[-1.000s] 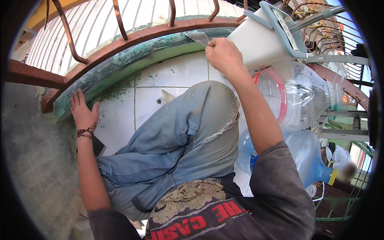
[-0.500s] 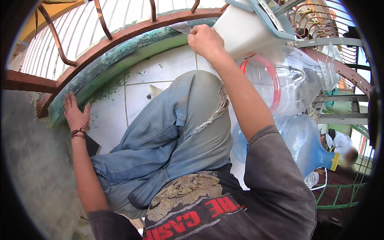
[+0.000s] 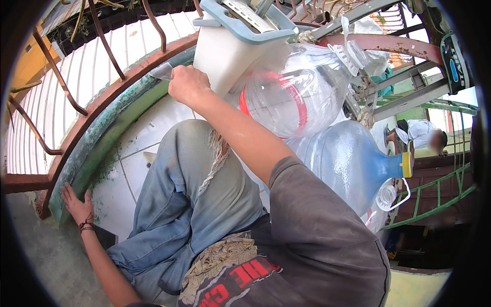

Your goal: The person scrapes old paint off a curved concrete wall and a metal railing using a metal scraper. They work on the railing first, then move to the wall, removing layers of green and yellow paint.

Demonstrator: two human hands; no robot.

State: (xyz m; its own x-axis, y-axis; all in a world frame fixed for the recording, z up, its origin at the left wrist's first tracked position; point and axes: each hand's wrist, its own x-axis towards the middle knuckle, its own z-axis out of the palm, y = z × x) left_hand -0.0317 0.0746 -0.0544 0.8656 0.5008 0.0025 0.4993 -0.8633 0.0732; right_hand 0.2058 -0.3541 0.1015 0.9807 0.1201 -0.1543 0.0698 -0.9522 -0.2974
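My right hand is closed around what looks like a scraper; its handle is hidden in the fist. The flat grey blade points left and lies at the top of the curved ledge, whose green paint is worn and flaking. At the ledge's near left end, my left hand rests with spread fingers against its inner side, holding nothing. A dark beaded bracelet circles that wrist. Below the ledge, green flakes dot the white floor tiles. My bent knee in torn jeans is between the two arms.
A rusty red rail with curved bars runs along the ledge. Close by my right hand stands a white bin with a blue-grey rim. A clear jug and a blue jug lie beside my right arm. Another person is farther right.
The view has swung to the right, so the ledge, bin and jugs appear farther left. My right hand keeps its grip at the ledge beside the bin; my left hand stays at the ledge's end.
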